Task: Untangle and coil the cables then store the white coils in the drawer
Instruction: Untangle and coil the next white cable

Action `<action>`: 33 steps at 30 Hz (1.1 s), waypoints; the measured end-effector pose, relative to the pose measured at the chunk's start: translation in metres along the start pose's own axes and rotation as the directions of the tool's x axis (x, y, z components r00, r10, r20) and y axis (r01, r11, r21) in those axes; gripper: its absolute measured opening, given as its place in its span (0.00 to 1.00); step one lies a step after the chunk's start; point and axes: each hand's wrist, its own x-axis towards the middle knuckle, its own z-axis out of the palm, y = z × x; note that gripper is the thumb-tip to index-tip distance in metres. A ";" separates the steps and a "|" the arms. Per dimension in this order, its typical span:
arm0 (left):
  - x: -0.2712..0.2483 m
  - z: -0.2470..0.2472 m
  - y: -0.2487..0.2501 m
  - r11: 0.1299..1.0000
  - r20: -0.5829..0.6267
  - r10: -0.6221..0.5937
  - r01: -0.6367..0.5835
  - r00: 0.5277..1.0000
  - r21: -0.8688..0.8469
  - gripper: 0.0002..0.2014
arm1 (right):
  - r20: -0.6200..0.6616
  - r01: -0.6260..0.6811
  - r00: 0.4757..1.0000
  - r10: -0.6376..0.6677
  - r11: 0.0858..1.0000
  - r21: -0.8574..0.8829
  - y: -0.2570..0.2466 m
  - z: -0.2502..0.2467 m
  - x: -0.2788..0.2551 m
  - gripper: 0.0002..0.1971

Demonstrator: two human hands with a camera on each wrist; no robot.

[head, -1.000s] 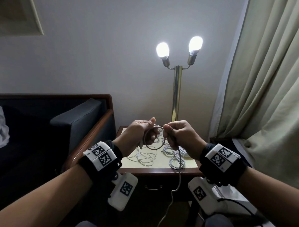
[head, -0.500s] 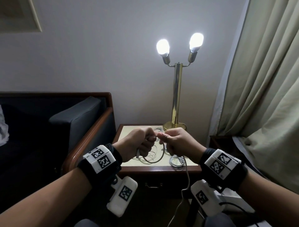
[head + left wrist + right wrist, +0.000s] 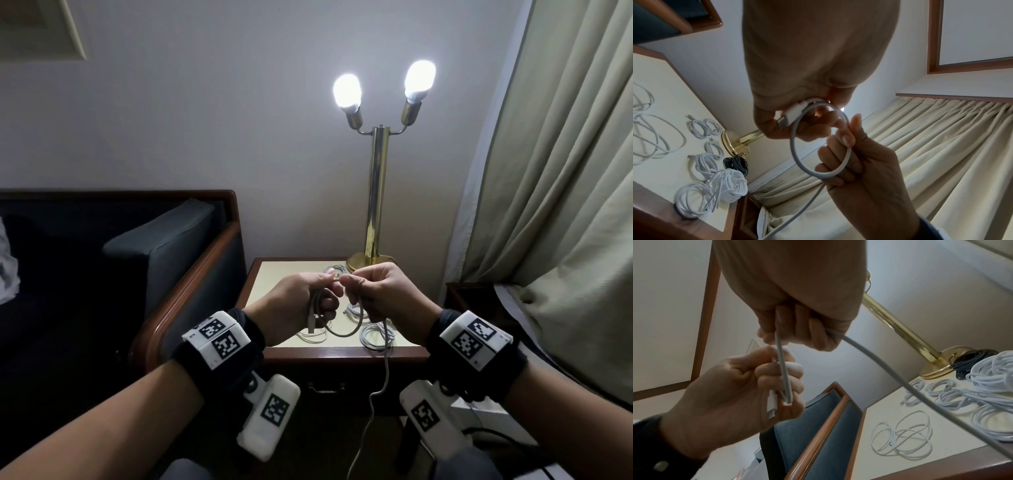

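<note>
My left hand [image 3: 327,291] pinches a white cable [image 3: 342,333] near its USB plug [image 3: 791,115], which sticks out below the fingers. My right hand [image 3: 356,289] grips the same cable right beside it, knuckles almost touching. Between the hands the cable forms one round loop [image 3: 794,147] that hangs over the bedside table [image 3: 284,274]. The rest of the cable [image 3: 385,373] trails down from my right fist past the table's front edge. The drawer [image 3: 342,389] under the table top looks closed.
Several small white coils [image 3: 701,129], a bigger white bundle [image 3: 723,186], a black coil [image 3: 735,164] and one loose white cable [image 3: 900,434] lie on the table. A brass lamp [image 3: 375,205] stands at its back. A sofa [image 3: 154,260] is left, a curtain [image 3: 548,205] right.
Both hands have come closer together over the table. The cable loop, first held up between them, now hangs below their joined fingers.
</note>
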 end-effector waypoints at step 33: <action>-0.059 -0.088 -0.149 0.935 -0.424 0.111 -0.239 0.899 -0.262 0.18 | -0.066 -0.280 0.956 0.285 0.825 -0.492 0.162 0.077 -0.048 0.14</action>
